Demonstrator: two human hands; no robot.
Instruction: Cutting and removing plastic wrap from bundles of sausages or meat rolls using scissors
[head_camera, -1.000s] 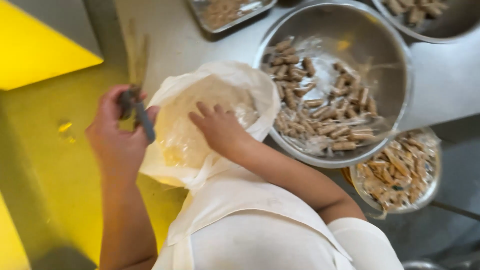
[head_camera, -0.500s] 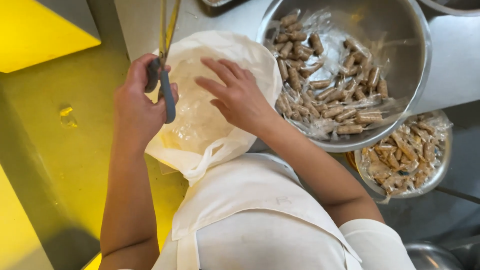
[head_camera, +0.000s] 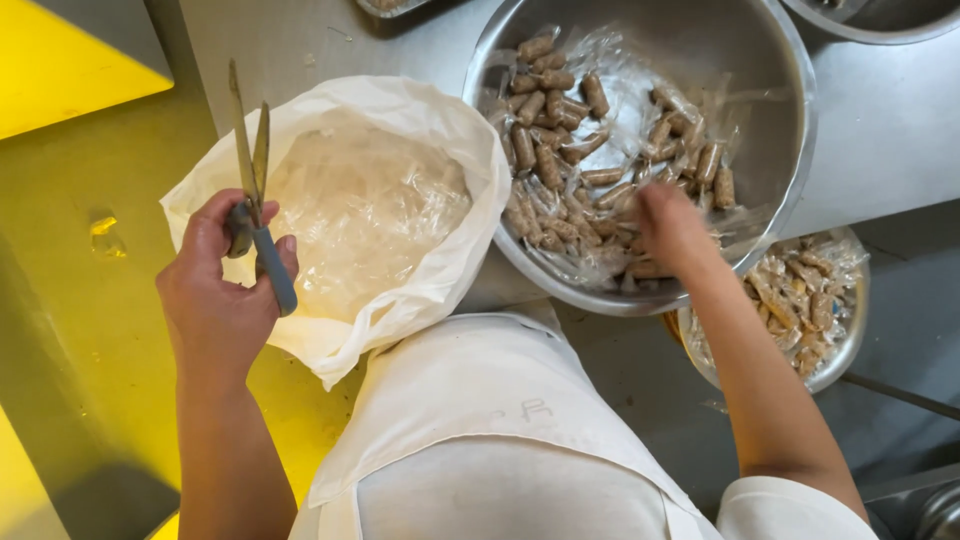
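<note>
Many small brown sticks in clear wrappers (head_camera: 560, 150) lie heaped in the large steel bowl (head_camera: 790, 130), which stands on the grey tabletop (head_camera: 900, 110) at the upper right of our view. The sticks point in no common direction; most lie slanted across the bowl floor, and loose clear film lies among them. Our right hand (head_camera: 672, 225) is down inside this bowl at its near rim, directly on the heap. The hand is blurred, so we cannot tell whether its fingers are spread or pinched on a stick. The sticks therefore lie under and just ahead of the right hand, and well to the right of the left hand.

Just beside the bowl, to its left and touching its rim, is a white bag (head_camera: 430, 290) with its mouth folded open; crumpled clear film (head_camera: 370, 200) fills it. Our left hand (head_camera: 220, 290) is at the bag's left edge, curled around the blue handles of a pair of scissors (head_camera: 255, 190). The blades are nearly together and point up and away from us, with the long axis close to vertical in the view.

A second, smaller steel bowl (head_camera: 850, 340) holding wrapped sticks sits lower, to the right of the right forearm and partly beneath the large bowl. Our white apron (head_camera: 480, 440) fills the lower centre. Yellow floor (head_camera: 90, 330) shows to the left.
</note>
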